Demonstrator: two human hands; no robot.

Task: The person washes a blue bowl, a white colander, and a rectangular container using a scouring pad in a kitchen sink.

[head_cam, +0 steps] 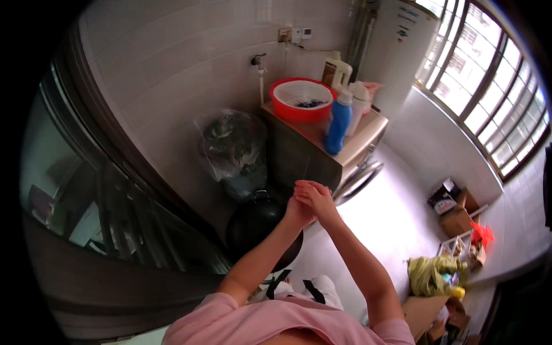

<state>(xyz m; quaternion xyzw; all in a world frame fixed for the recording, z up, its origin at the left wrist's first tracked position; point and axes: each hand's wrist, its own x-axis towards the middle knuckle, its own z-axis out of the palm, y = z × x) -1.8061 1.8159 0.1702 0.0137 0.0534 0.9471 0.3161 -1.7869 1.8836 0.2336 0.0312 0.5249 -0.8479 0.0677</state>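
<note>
My left hand [299,212] and my right hand [316,197] are pressed together in front of me, the right fingers lying across the left hand. Their palms are hidden, so whether something is between them cannot be seen. Just beyond stands a front-loading washing machine [302,159] with its round door [360,183] swung open. Below and left of my hands is a large black wok [254,228] with a loop handle. Behind the wok sits a clear plastic bag [233,142] with dark green contents.
On the washing machine stand a red basin [297,114] with a white basket [302,91] inside, a blue bottle [338,123] and a cream jug [338,71]. A wall tap [258,60] is behind. Cardboard boxes [457,220] and an olive-green bag [431,274] line the right wall.
</note>
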